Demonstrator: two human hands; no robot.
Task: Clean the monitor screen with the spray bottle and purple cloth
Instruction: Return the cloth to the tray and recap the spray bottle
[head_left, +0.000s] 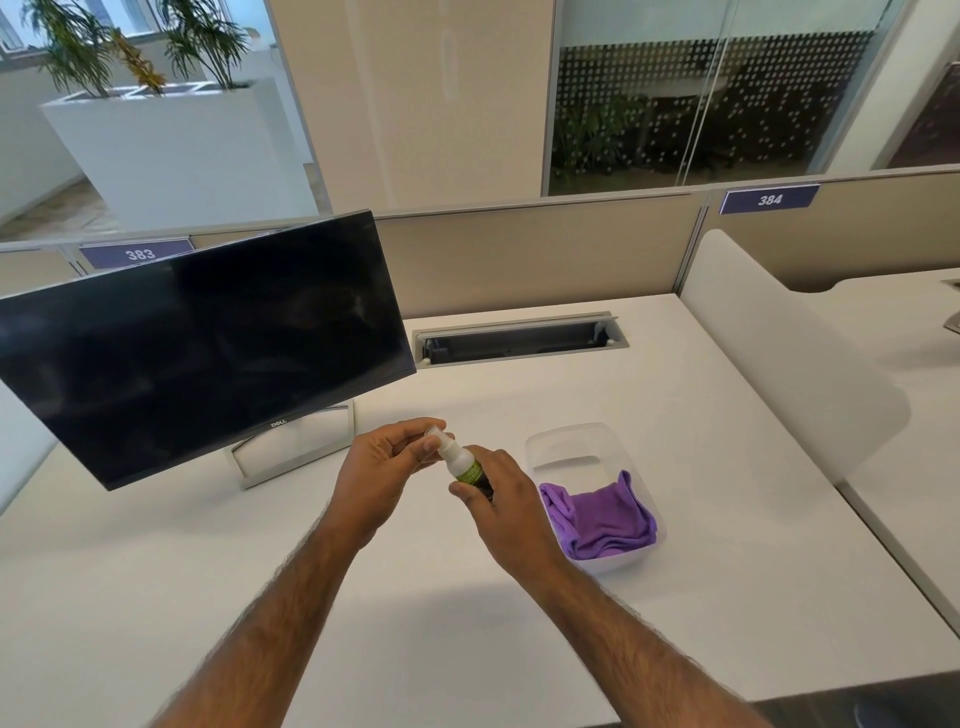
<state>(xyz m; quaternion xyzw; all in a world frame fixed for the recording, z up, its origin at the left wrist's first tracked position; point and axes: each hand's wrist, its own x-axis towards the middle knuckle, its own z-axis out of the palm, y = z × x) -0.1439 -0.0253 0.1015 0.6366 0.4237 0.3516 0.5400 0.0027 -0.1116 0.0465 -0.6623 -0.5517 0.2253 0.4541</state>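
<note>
Holding spray bottle (462, 464) in right hand (506, 512) grip, left hand (382, 470) pinching its cap, bare desk (415, 623) around.

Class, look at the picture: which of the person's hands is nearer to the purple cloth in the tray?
The right hand. It holds the spray bottle just left of the purple cloth, almost beside the tray. The left hand is farther left, at the bottle's cap.
</note>
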